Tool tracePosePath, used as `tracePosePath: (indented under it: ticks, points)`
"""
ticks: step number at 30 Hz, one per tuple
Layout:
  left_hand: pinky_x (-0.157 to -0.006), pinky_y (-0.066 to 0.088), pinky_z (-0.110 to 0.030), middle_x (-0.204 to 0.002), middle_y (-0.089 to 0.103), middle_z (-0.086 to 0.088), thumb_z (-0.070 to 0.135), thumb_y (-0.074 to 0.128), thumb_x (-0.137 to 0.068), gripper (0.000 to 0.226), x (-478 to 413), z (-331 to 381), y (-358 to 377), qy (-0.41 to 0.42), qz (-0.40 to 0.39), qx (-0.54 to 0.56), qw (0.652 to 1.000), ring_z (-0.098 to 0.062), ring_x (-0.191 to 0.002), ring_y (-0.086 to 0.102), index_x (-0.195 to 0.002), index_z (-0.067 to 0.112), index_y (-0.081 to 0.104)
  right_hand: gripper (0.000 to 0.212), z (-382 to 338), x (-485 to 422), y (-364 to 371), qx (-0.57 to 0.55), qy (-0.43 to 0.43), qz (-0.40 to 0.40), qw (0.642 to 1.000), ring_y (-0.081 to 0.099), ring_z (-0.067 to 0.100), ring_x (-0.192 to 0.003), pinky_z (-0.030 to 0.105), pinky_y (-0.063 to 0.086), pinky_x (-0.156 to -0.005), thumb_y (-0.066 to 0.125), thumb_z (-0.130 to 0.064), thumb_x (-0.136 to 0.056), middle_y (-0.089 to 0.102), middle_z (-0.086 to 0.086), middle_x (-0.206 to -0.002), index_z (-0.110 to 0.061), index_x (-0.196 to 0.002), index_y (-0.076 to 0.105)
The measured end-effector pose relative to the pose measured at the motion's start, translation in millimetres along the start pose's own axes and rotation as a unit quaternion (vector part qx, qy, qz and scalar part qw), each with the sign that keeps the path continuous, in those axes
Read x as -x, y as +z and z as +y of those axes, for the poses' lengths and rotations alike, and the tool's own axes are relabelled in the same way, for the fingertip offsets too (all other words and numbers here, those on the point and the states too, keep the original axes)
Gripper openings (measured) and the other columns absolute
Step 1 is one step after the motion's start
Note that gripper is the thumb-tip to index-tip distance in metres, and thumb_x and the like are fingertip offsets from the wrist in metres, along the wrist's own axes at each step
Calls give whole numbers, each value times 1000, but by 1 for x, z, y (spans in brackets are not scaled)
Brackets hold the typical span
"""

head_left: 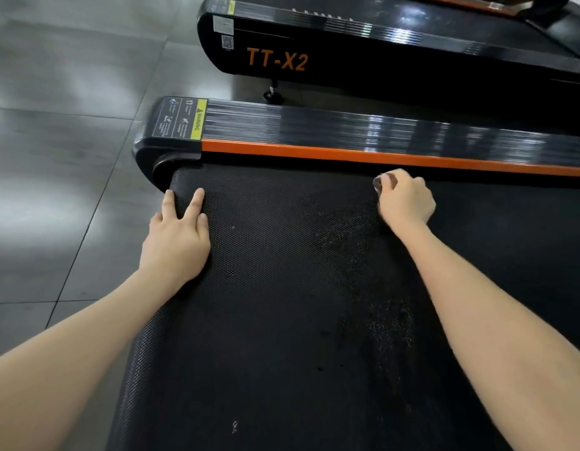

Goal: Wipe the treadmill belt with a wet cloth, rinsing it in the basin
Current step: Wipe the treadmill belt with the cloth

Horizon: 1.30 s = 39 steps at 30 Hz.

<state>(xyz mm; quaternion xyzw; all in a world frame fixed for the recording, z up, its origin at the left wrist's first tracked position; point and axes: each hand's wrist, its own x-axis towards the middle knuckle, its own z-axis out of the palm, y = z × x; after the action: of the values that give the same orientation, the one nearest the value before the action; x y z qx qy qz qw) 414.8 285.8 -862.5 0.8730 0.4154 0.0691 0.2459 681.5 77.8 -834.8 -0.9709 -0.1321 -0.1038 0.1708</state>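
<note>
A: Where is the belt (pixel 282 288)?
B: The black bumpy belt fills the middle, beside the orange strip (pixel 347 154). A shiny speckled patch (pixel 389 323) shows on it.
A: What does the left hand (pixel 176 237) do?
B: It lies flat on the belt's end, fingers (pixel 197 198) straight and spread, holding nothing.
A: And the right hand (pixel 405 200)?
B: It rests on the belt near the orange strip. Its fingers curl round a small thing (pixel 384 182), too blurry to name.

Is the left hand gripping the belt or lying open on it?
Open: the left hand lies palm down on the treadmill belt near its rear end, fingers straight, curled round nothing.
</note>
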Motion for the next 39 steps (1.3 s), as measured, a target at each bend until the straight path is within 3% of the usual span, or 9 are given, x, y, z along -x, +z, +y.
tracePosePath:
  ticks: [2, 6, 14, 17, 22, 26, 31, 35, 39]
  points:
    - [-110, 26, -51, -159, 5, -10, 39, 23, -101, 50, 0, 0, 0, -2, 4, 2, 1000, -39, -139, 19, -150, 40, 14, 33, -17, 4, 7, -15, -8, 3, 1000, 55, 37, -100, 34, 37, -77, 39, -41, -99, 57, 15, -114, -23, -116, 61]
    - [-110, 26, -50, -160, 5, -8, 40, 23, -101, 49, 0, 0, -1, -4, 3, 15, 1000, -36, -139, 19, -150, 42, 14, 28, -59, 28, 19, -83, -143, -10, 986, 56, 25, -92, 30, 39, -70, 49, -41, -96, 60, 5, -107, -21, -115, 54]
    - [-107, 29, -49, -160, 5, -7, 39, 24, -101, 49, 1, 0, 0, -4, 13, 12, 1000, -34, -138, 20, -150, 42, 15, 34, -50, -4, 21, -50, -26, 39, 998, 54, 24, -92, 32, 43, -70, 57, -42, -92, 61, 7, -105, -16, -112, 48]
    - [-107, 29, -48, -160, 5, -8, 38, 24, -102, 49, 1, 2, -1, -7, 16, 9, 1000, -34, -139, 20, -150, 41, 15, 31, -73, 7, 25, -76, -58, 18, 995, 56, 26, -92, 30, 38, -70, 58, -40, -91, 63, 7, -105, -16, -108, 49]
    - [-106, 31, -48, -160, 5, -8, 39, 23, -102, 49, 2, 2, -1, -5, 16, 3, 1000, -34, -139, 20, -150, 41, 14, 35, -139, 50, 42, -121, -191, -31, 974, 57, 26, -88, 29, 37, -68, 61, -42, -89, 63, 6, -101, -14, -107, 51]
    - [-105, 31, -47, -160, 4, -6, 40, 22, -102, 49, 4, 2, -5, -3, 7, 8, 1000, -32, -139, 20, -150, 41, 13, 33, -127, 37, 35, -83, -257, -65, 961, 57, 27, -91, 31, 39, -69, 60, -45, -88, 64, 4, -103, -18, -105, 51]
    - [-104, 32, -45, -160, 4, -8, 39, 22, -102, 49, 4, 1, -3, 1, 12, 11, 1000, -32, -137, 22, -150, 40, 13, 22, -104, 18, 37, -78, -192, -6, 978, 57, 27, -90, 30, 38, -67, 59, -36, -91, 65, 4, -98, -17, -101, 53]
    - [-103, 34, -46, -160, 5, -8, 39, 22, -102, 49, 3, 2, -3, -1, 13, 7, 1000, -32, -137, 22, -150, 40, 14, 23, -122, 59, 33, -139, -278, -62, 949, 55, 20, -79, 27, 35, -67, 66, -35, -86, 64, 1, -91, -16, -95, 58]
    - [-104, 32, -47, -160, 5, -10, 38, 22, -102, 49, 4, 3, -4, -4, 3, 9, 1000, -34, -138, 21, -150, 40, 13, 21, -79, 126, 2, -175, -365, -98, 909, 54, 18, -71, 26, 36, -64, 68, -36, -82, 62, -2, -84, -19, -90, 61]
